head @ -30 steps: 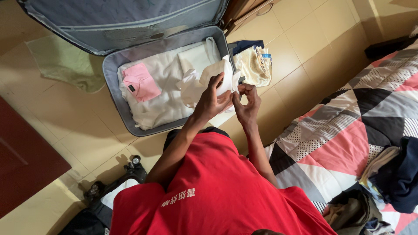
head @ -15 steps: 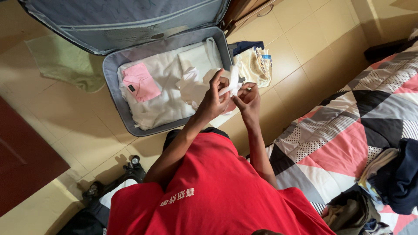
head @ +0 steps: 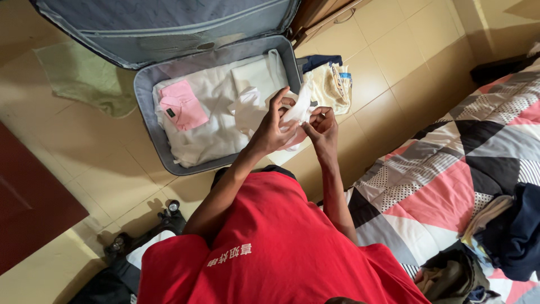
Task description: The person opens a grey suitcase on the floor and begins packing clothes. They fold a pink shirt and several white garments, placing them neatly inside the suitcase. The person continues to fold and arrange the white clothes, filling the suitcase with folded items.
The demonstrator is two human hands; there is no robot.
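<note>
Both hands fold a small white cloth (head: pixel 296 110) just above the near edge of the open suitcase (head: pixel 147 121). Left hand (head: pixel 270 130) curls round it, fingers half shut; right hand (head: pixel 322 126) pinches its end. Looks mid-fold; next it needs a flat tuck w/ both hands. Cloth is bunched, so can't tell what kind it is.

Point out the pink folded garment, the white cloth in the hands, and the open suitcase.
pink folded garment (head: pixel 183 111), head view, middle of its top face.
white cloth (head: pixel 298 108), head view, the strip showing between both hands.
open suitcase (head: pixel 147 121), head view, grey left wall of the lower shell.
</note>
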